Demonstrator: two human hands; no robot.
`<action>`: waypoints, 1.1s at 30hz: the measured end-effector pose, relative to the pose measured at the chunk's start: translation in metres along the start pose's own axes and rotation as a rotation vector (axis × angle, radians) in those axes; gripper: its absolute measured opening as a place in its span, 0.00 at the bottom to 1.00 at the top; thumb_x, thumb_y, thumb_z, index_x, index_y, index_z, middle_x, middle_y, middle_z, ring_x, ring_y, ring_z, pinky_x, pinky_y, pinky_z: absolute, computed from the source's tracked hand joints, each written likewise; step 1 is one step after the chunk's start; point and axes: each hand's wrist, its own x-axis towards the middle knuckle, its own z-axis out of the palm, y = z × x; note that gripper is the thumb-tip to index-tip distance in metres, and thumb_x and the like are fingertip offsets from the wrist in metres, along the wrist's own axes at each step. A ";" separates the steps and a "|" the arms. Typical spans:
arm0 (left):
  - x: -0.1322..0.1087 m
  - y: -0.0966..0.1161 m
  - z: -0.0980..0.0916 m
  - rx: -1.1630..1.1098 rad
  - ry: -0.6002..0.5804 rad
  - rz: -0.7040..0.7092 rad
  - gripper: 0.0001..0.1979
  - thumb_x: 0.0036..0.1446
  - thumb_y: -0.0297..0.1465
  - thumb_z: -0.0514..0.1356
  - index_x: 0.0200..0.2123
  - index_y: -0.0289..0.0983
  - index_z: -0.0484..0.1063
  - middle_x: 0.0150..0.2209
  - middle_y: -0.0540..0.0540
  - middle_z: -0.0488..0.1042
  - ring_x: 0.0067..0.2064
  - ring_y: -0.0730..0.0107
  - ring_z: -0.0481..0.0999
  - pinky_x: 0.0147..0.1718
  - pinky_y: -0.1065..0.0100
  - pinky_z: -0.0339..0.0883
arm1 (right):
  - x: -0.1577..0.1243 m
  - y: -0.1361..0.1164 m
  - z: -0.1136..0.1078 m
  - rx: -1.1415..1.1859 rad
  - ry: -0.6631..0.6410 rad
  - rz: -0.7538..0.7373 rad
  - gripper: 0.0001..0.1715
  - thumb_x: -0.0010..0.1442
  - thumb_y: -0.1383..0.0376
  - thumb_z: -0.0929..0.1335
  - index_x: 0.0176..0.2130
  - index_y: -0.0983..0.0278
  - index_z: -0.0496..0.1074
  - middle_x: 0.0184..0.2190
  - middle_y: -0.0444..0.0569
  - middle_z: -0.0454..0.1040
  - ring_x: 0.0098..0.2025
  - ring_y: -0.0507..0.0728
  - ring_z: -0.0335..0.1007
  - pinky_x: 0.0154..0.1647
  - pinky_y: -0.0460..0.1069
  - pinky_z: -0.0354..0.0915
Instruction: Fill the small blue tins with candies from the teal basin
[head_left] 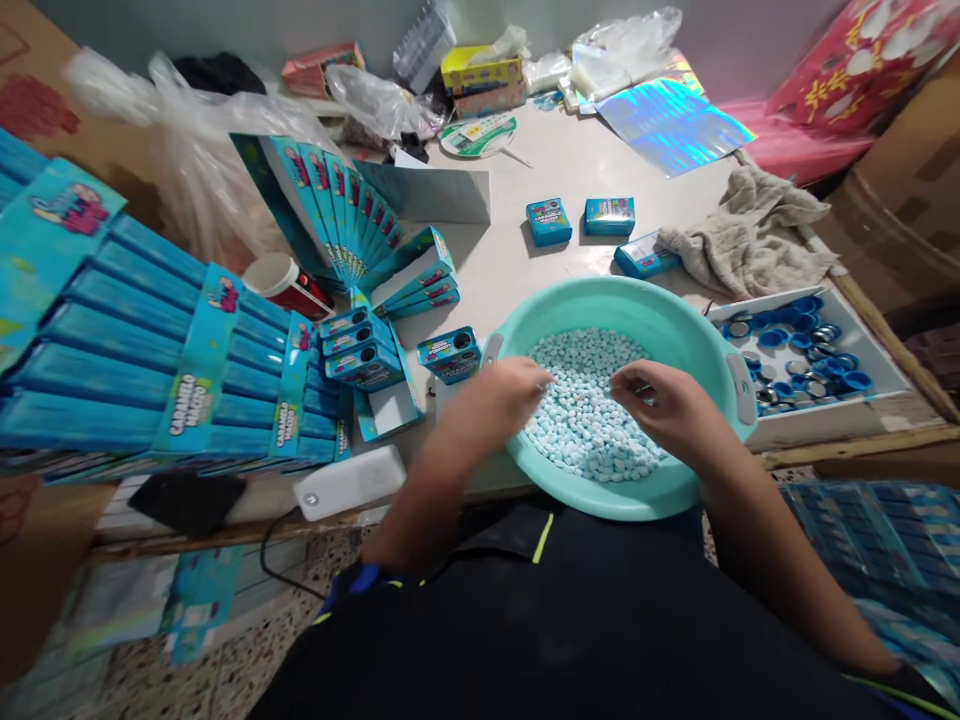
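Observation:
A turquoise plastic basin (600, 500) holds a heap of small pale-blue candies (600, 410). Over its left rim is my left hand (506, 400), blurred, its fingers curled closed; whatever they hold is too small to make out. My right hand (667, 405) hovers above the right side of the candies, thumb and fingers bent together, their contents hidden. Just left of the basin stands a small blue carton with a round hole (448, 355). Beside it, several similar cartons (364, 350) sit in an open display box (386, 408).
At right, a white box (855, 405) contains blue and silver caps, near a grey cloth (754, 230). Small blue boxes (549, 220) lie behind the basin. Stacked blue display boxes (142, 340) fill the left, with a white power bank (350, 483) at the table edge.

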 end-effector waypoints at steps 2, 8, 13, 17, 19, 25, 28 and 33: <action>-0.011 -0.025 -0.020 0.035 0.264 -0.054 0.12 0.64 0.26 0.59 0.46 0.38 0.82 0.45 0.42 0.83 0.46 0.61 0.82 0.51 0.59 0.76 | 0.001 0.000 0.001 -0.008 -0.013 0.001 0.10 0.64 0.59 0.67 0.37 0.62 0.75 0.35 0.52 0.79 0.37 0.60 0.75 0.38 0.54 0.68; -0.023 -0.067 -0.037 0.039 0.524 -0.210 0.08 0.60 0.28 0.65 0.41 0.40 0.84 0.40 0.46 0.84 0.41 0.60 0.84 0.46 0.61 0.79 | 0.001 0.001 0.002 0.008 -0.019 0.019 0.09 0.64 0.60 0.67 0.36 0.62 0.75 0.33 0.50 0.78 0.35 0.59 0.74 0.36 0.53 0.66; -0.019 -0.073 -0.031 -0.014 0.586 -0.201 0.08 0.59 0.29 0.66 0.41 0.39 0.84 0.42 0.45 0.84 0.46 0.60 0.84 0.50 0.62 0.79 | 0.002 0.000 0.002 0.013 -0.031 0.021 0.09 0.64 0.60 0.67 0.37 0.61 0.74 0.34 0.50 0.79 0.36 0.59 0.75 0.37 0.53 0.67; -0.019 -0.074 -0.031 -0.014 0.547 -0.253 0.10 0.59 0.31 0.66 0.43 0.40 0.84 0.43 0.45 0.84 0.46 0.60 0.83 0.51 0.60 0.79 | 0.003 0.000 0.001 -0.002 -0.057 0.030 0.08 0.65 0.61 0.66 0.37 0.61 0.74 0.34 0.51 0.79 0.36 0.60 0.75 0.37 0.53 0.67; -0.020 -0.075 -0.031 -0.023 0.532 -0.274 0.12 0.60 0.31 0.65 0.46 0.39 0.83 0.45 0.44 0.84 0.45 0.60 0.83 0.51 0.59 0.79 | 0.003 0.000 0.001 -0.006 -0.059 0.031 0.08 0.65 0.61 0.66 0.37 0.61 0.74 0.34 0.51 0.79 0.36 0.60 0.75 0.37 0.53 0.67; -0.021 -0.058 -0.027 0.093 0.689 -0.123 0.10 0.65 0.31 0.62 0.47 0.36 0.80 0.46 0.42 0.82 0.48 0.61 0.82 0.50 0.59 0.77 | 0.003 -0.001 0.001 0.005 -0.056 0.035 0.09 0.64 0.60 0.66 0.37 0.61 0.74 0.34 0.51 0.79 0.36 0.60 0.75 0.37 0.53 0.67; -0.013 -0.027 -0.009 0.054 0.602 0.006 0.09 0.67 0.29 0.59 0.45 0.37 0.79 0.41 0.44 0.82 0.43 0.66 0.81 0.47 0.62 0.76 | 0.004 -0.001 0.000 -0.011 -0.046 0.025 0.09 0.64 0.60 0.66 0.36 0.61 0.74 0.33 0.51 0.78 0.35 0.60 0.74 0.36 0.53 0.66; 0.011 0.035 0.035 0.176 -0.361 0.022 0.12 0.63 0.35 0.64 0.44 0.34 0.80 0.46 0.39 0.80 0.48 0.53 0.80 0.43 0.58 0.74 | 0.002 0.003 0.000 -0.045 -0.027 -0.002 0.10 0.63 0.58 0.66 0.34 0.61 0.74 0.32 0.51 0.78 0.34 0.60 0.74 0.35 0.54 0.66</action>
